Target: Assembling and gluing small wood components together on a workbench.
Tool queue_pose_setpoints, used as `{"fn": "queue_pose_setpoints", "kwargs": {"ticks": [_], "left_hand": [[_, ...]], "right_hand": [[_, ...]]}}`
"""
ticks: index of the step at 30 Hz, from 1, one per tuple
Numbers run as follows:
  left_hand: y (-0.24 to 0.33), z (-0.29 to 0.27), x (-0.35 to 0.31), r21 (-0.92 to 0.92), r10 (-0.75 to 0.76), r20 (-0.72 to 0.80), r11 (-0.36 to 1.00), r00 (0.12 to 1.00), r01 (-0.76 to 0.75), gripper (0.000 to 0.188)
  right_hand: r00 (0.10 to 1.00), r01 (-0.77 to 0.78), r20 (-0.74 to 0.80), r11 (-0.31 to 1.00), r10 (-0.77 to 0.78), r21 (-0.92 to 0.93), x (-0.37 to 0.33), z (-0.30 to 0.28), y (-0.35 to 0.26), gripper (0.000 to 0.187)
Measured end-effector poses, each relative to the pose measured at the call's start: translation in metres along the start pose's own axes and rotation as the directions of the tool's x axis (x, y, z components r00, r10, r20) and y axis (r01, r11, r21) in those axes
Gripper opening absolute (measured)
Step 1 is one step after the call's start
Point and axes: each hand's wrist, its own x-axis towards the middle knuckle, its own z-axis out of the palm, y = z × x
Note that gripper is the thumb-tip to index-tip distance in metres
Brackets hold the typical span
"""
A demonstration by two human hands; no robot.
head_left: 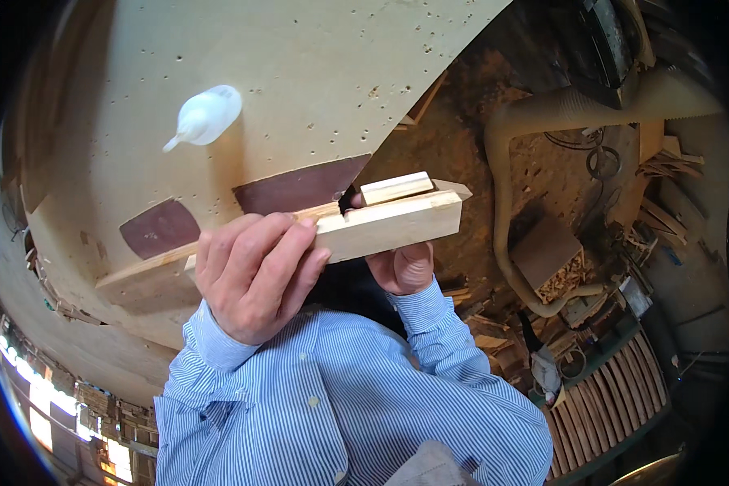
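Observation:
A pale wooden bar [393, 229] with a slot along its upper side lies across both my hands, at the table's near edge. My left hand [255, 271] closes over its left part, fingers bent across the top. From below, my right hand [405, 266] grips the right part; most of its fingers are hidden behind the wood. A short wooden block [397, 188] rests at the top of the bar near its right end, which tapers to a point behind. A dark gap shows beside the block.
Beyond my hands a white squeeze bottle [209, 116] lies on the pale, pitted tabletop [300, 65], near two dark brown patches [300, 186]. A ribbed hose [500, 202] curves over the floor at right, among wood scraps [668, 162] and a rack of curved slats [611, 409].

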Motion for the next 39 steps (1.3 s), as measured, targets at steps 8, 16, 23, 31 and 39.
{"fn": "queue_pose_setpoints", "kwargs": {"ticks": [8, 16, 23, 31, 39], "left_hand": [[-0.002, -0.001, -0.004, 0.013, -0.002, 0.026, 1.000, 1.000, 0.001, 0.041], [-0.003, 0.000, -0.006, -0.022, -0.004, 0.011, 1.000, 1.000, 0.004, 0.041], [-0.004, 0.001, -0.006, -0.038, -0.003, 0.010, 0.999, 1.000, 0.003, 0.042], [-0.002, -0.007, 0.000, -0.061, -0.017, 0.067, 0.998, 0.998, 0.021, 0.046], [0.023, -0.002, 0.067, -0.076, 0.073, 0.304, 0.996, 0.950, -0.052, 0.050]], "right_hand": [[0.983, -0.126, 0.144, 0.989, 0.115, 0.073, 0.002, 0.005, -0.004, 0.094], [0.963, -0.091, 0.267, 0.969, 0.027, 0.231, 0.005, 0.000, 0.006, 0.077], [0.987, -0.106, 0.138, 0.973, 0.078, 0.205, 0.004, -0.017, 0.013, 0.054], [0.970, -0.020, 0.245, 0.997, 0.003, 0.069, 0.011, -0.020, 0.016, 0.061], [0.984, -0.106, 0.161, 0.982, 0.081, 0.154, 0.011, -0.012, 0.014, 0.078]]}}
